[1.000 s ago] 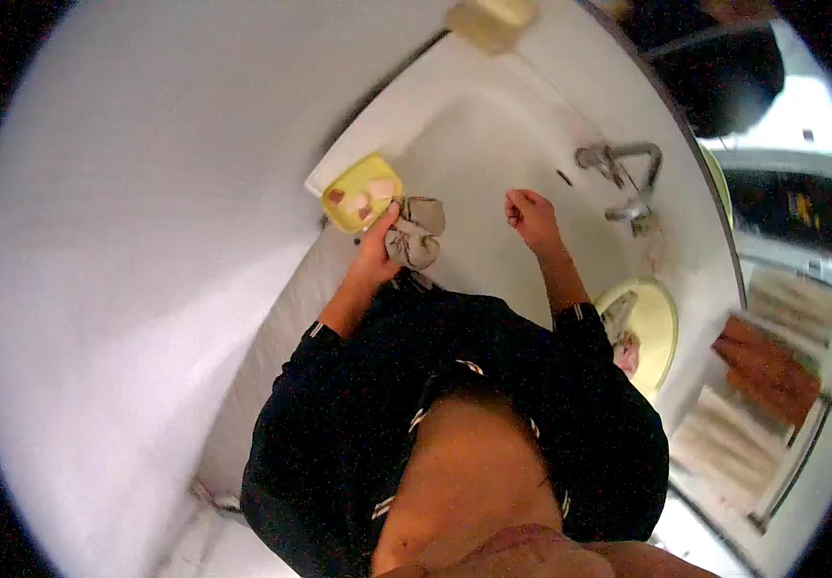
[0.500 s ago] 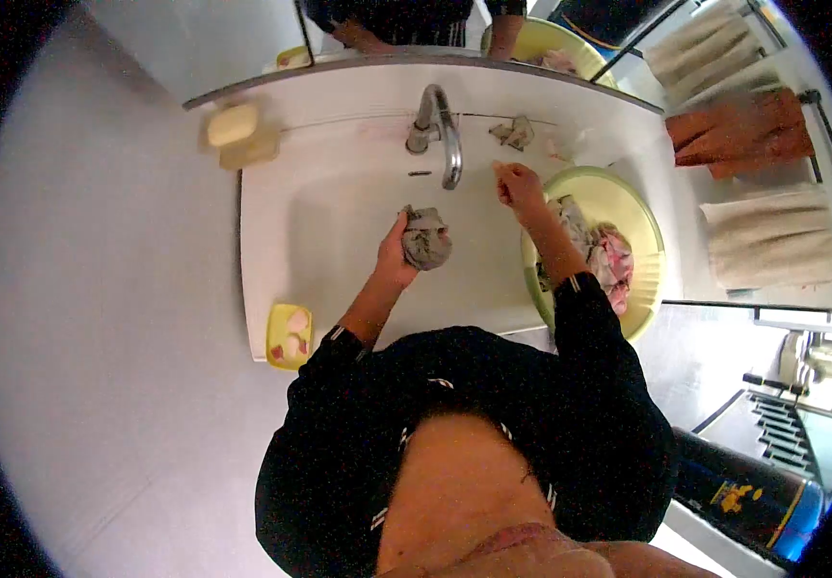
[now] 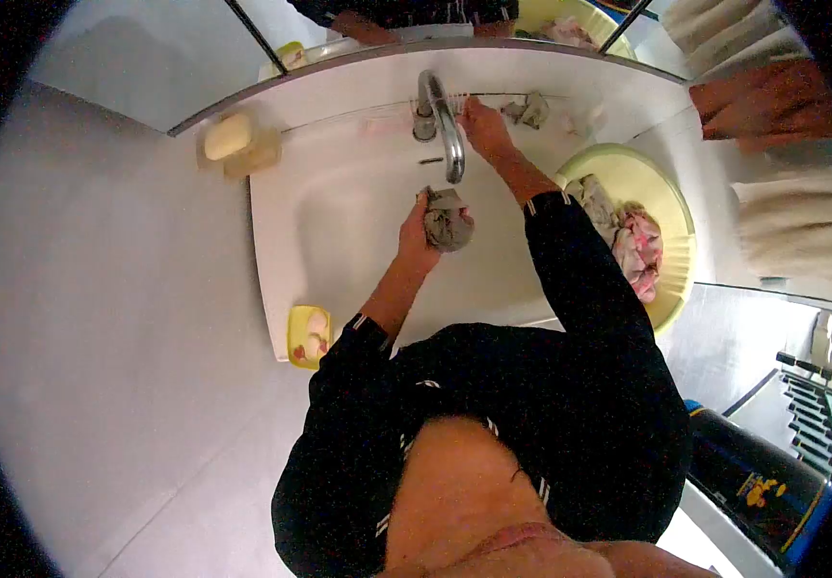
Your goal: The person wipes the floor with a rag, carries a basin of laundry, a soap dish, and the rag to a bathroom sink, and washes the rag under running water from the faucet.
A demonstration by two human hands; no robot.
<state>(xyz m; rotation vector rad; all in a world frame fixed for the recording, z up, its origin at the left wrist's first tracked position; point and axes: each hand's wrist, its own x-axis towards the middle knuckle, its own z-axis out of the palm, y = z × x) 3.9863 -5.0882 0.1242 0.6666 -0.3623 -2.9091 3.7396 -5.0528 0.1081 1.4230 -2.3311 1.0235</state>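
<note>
My left hand (image 3: 418,241) is wrapped round a bunched grey cloth (image 3: 449,223) over the white sink (image 3: 339,222), just below the tip of the chrome faucet (image 3: 452,144). Just right of the faucet's base, my right hand (image 3: 483,128) is closed with the fingers bent. Whatever its fingertips touch is too small to make out. A small crumpled grey cloth (image 3: 529,111) lies on the rear ledge, to the right of that hand.
A yellow-green basin (image 3: 674,212) with grey and pink cloths stands at the sink's right. A yellow dish (image 3: 297,337) with small pieces sits at the front left corner, a soap bar (image 3: 228,138) at the back left. Towels (image 3: 767,101) hang at right.
The view has swung round toward the faucet. The left hand has carried the grey cloth from beside the yellow dish to below the faucet. The right hand has reached to the faucet's base.
</note>
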